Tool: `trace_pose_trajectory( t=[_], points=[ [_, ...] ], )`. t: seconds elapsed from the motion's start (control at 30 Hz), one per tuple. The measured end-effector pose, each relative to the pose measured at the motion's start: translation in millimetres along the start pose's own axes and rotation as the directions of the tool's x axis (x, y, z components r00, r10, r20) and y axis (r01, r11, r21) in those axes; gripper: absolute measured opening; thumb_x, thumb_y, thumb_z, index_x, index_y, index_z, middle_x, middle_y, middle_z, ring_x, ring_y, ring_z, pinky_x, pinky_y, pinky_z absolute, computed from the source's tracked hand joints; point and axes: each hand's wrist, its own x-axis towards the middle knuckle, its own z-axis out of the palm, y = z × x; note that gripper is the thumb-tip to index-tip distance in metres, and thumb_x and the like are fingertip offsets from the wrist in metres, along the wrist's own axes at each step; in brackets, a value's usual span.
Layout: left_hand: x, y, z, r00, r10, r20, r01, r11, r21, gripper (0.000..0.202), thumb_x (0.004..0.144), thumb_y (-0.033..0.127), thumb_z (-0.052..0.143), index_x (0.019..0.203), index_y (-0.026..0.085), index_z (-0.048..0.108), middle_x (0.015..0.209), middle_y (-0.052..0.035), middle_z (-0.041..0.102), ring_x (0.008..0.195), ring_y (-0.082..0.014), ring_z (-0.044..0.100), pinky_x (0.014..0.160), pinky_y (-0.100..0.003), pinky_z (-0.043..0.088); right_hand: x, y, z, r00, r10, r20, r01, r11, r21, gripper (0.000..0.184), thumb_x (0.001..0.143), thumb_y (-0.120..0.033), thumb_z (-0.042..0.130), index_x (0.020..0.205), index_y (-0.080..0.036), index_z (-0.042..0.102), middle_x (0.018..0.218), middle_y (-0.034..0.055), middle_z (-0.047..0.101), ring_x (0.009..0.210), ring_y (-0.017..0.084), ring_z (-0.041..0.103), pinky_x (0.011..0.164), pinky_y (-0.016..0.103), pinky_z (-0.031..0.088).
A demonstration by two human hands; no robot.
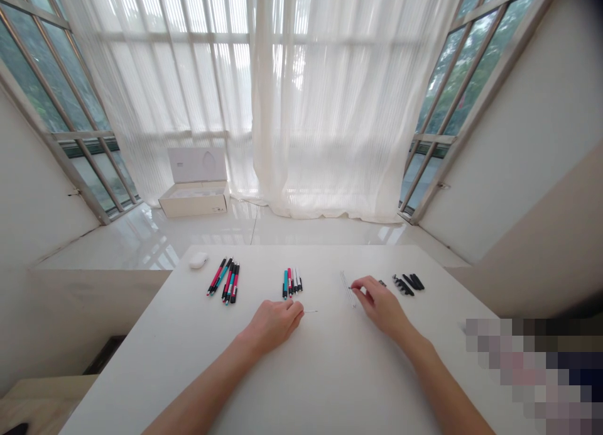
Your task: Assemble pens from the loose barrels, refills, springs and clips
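White tabletop (325, 385) under both hands. L hand (273, 325): grip pinched shut, thumb + fingers on a thin rod (311, 311), prob. a refill, too fine to tell for sure. Rod sticks out to the R of the fingertips, long axis nearly level, free end aimed toward the clear thin tubes (347, 288). Those tubes lie on the tabletop, long axis running away from the person w/ slight tilt, right at the R hand (380, 306) and well clear of the L. R hand's grip only part open, fingers curled, index tip at the tubes' far end; can't tell if it has hold of anything. Also on top: red + teal pens (222, 281), shorter pen parts (292, 283), black pen parts (407, 283), white mouse (198, 259).
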Motion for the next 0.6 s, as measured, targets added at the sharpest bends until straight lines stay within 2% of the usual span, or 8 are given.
trace_pose_trajectory(
  t=[0.1,0.23,0.6],
  points=[
    [0.3,-0.4,-0.2,1.000,-0.010,0.002,0.010,1.000,-0.015,0.023,0.099,0.029,0.030,0.090,0.021,0.050,0.078,-0.0004,0.062,0.064,-0.0142,0.060,0.053,-0.021,0.037,-5.3,-32.2,12.1,0.982,-0.167,0.089,0.153,0.977,0.148,0.022,0.092,-0.033,0.040,0.091,-0.022,0.060,0.084,0.0034,0.064,0.057,0.013,0.052,0.060,0.027,0.044],
    [0.8,-0.5,0.1,1.000,-0.009,0.016,0.009,0.999,-0.033,0.022,0.098,0.029,0.032,0.090,0.021,0.051,0.079,-0.0008,0.062,0.067,-0.0147,0.061,0.054,-0.021,0.039,-11.6,-57.5,19.3,0.955,-0.242,0.173,0.203,0.955,0.214,0.019,0.091,-0.029,0.040,0.089,-0.022,0.058,0.084,0.0025,0.063,0.055,0.012,0.049,0.058,0.026,0.042],
    [0.9,-1.0,0.0,0.999,0.021,0.032,-0.021,1.000,-0.014,0.021,0.098,0.029,0.033,0.091,0.021,0.051,0.078,-0.0004,0.061,0.067,-0.0151,0.062,0.053,-0.022,0.037,-14.1,-63.7,21.9,0.955,-0.242,0.172,0.191,0.944,0.267,0.021,0.091,-0.031,0.044,0.087,-0.021,0.061,0.077,0.0020,0.064,0.055,0.011,0.049,0.057,0.025,0.042]
  ],
)
